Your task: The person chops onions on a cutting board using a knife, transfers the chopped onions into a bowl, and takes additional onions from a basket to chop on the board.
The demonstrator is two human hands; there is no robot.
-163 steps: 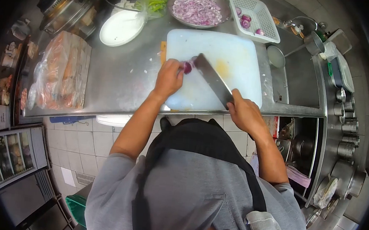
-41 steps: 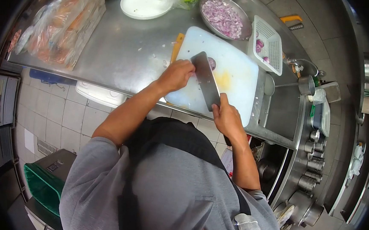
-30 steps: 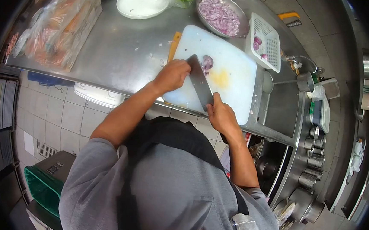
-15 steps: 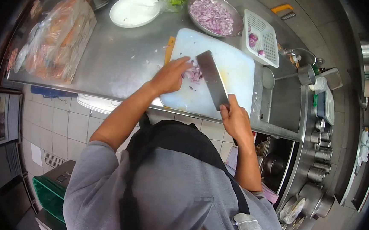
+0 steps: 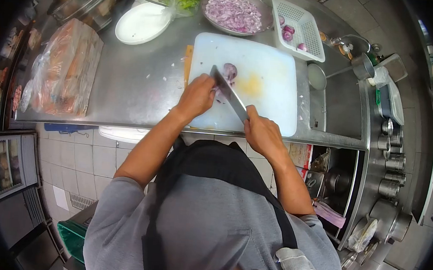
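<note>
A: What's it all made of?
B: The bench (image 5: 134, 86) is dull, smooth steel. On it lies a white cutting board (image 5: 276, 106), rectangular with rounded corners and a yellowish stain. Beyond it are a round metal bowl (image 5: 267, 20) heaped with chopped purple onion and, to its right, a perforated white basket (image 5: 312, 37).

A: And the hands?
B: The right hand (image 5: 263, 134) is closed round the handle end of a flat, broad-bladed cleaver (image 5: 233, 96). The left hand (image 5: 197, 96) is curled, fingertips beside the blade's far end; I can't tell whether it pinches anything.

A: Where's the onion?
B: A rounded, glossy purple onion piece (image 5: 229, 70) lies on the board, just right of the blade's far end. It's right of the left hand and farther off than the right one. Small chopped bits lie near the blade.
</note>
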